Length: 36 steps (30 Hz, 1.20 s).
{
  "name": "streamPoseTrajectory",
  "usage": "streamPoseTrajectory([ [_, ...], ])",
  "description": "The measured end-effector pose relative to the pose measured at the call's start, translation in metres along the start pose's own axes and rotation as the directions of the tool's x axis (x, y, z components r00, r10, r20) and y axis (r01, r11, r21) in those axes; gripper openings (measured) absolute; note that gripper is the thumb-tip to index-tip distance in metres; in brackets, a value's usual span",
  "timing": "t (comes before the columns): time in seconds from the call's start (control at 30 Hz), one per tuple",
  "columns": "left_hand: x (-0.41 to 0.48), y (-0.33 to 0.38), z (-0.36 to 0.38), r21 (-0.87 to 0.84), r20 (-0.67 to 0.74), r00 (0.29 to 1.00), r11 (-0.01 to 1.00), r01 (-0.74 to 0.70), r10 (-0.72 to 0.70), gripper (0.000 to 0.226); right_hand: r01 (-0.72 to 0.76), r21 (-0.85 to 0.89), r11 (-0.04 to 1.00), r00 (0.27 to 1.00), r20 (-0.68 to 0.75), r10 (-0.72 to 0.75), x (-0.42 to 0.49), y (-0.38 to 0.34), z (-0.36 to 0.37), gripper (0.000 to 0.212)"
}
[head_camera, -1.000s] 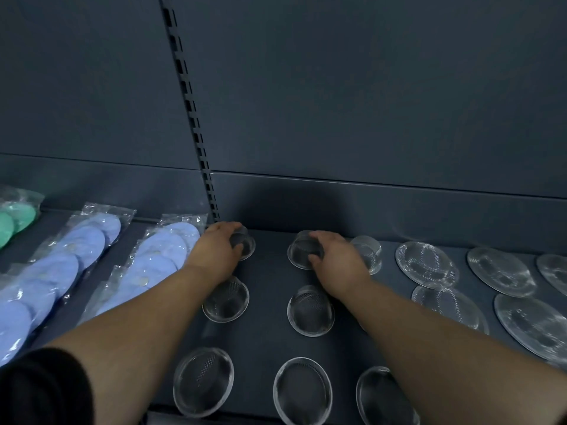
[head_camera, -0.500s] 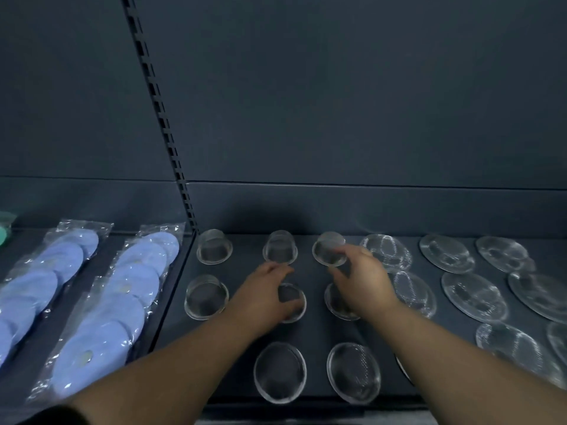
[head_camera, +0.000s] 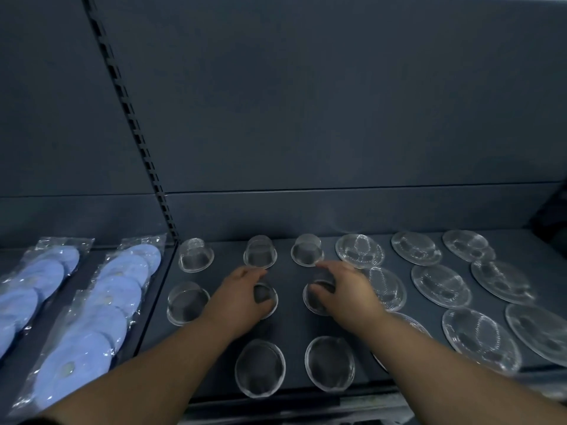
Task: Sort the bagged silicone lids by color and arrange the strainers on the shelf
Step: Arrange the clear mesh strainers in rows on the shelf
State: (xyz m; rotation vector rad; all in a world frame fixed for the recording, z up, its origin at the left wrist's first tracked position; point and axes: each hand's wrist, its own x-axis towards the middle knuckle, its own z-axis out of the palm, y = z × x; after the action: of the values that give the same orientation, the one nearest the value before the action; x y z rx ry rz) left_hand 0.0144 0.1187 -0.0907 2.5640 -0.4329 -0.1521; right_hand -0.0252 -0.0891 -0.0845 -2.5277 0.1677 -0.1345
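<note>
Small strainers [head_camera: 196, 255] stand in three rows on the left part of the shelf [head_camera: 291, 323], rim down as far as we can tell. We have one hand on each of two strainers in the middle row. The left hand [head_camera: 239, 297] curls its fingers round the centre strainer [head_camera: 266, 297]. The right hand [head_camera: 345, 291] curls over the right strainer [head_camera: 316, 299], with its forefinger stretched toward the back row. To do this step well, we think it is better to slide both pieces than to lift them. Each one should come in line with its neighbour at the back edge and its neighbour at the front edge, with equal gaps. They look light, so a soft grip low on the dome should be enough, and a hard push could tip them. The wide flat strainers [head_camera: 441, 285] fill the right part of the shelf, and the nearest one [head_camera: 388, 288] lies just beside the right hand, so its rim may be knocked. One more strainer is partly hidden under the right forearm [head_camera: 429, 363] near the front edge, and the arm could sweep it. The bagged blue lids [head_camera: 119, 289] lie beyond the left edge, well apart from the hands, and do not hinder.
</note>
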Motion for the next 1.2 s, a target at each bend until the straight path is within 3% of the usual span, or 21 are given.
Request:
streamPoseTrajectory([
  [0.2,-0.023,0.02,0.006,0.003,-0.096,0.988,0.993,-0.121,0.121,0.053,0.005,-0.01,1.0,1.0,-0.025,-0.006,-0.019,-0.001,-0.006,0.048],
  [0.33,-0.041,0.024,0.017,-0.008,-0.055,0.985,0.986,-0.165,0.165,0.043,0.041,0.005,0.999,0.997,-0.061,-0.041,-0.037,-0.004,-0.006,0.046],
  [0.47,-0.052,0.025,0.022,0.03,0.016,0.992,0.992,-0.122,0.121,0.044,0.088,0.032,0.996,0.994,-0.064,-0.086,-0.055,-0.004,-0.004,0.039],
  [0.63,-0.065,0.031,0.028,0.083,0.132,0.99,0.995,-0.062,0.051,0.05,0.139,0.011,0.99,0.987,0.081,-0.139,-0.075,0.005,-0.005,0.048],
  [0.8,-0.07,0.037,0.037,0.15,0.122,0.992,0.989,0.008,-0.027,0.04,0.157,-0.008,0.988,0.937,0.317,-0.146,-0.089,0.022,-0.015,0.072],
  [0.9,-0.073,0.04,0.039,0.203,0.084,0.994,0.978,0.056,-0.074,0.027,0.18,-0.013,0.984,0.931,0.325,-0.166,-0.09,0.028,-0.016,0.074],
  [1.03,-0.074,0.041,0.038,0.235,0.089,0.993,0.97,0.057,-0.08,0.025,0.191,-0.004,0.982,0.928,0.327,-0.179,-0.088,0.03,-0.015,0.074],
  [1.2,-0.076,0.047,0.037,0.261,0.007,0.997,0.962,0.076,-0.081,0.042,0.19,0.041,0.981,0.915,0.354,-0.192,-0.087,0.034,-0.02,0.088],
])
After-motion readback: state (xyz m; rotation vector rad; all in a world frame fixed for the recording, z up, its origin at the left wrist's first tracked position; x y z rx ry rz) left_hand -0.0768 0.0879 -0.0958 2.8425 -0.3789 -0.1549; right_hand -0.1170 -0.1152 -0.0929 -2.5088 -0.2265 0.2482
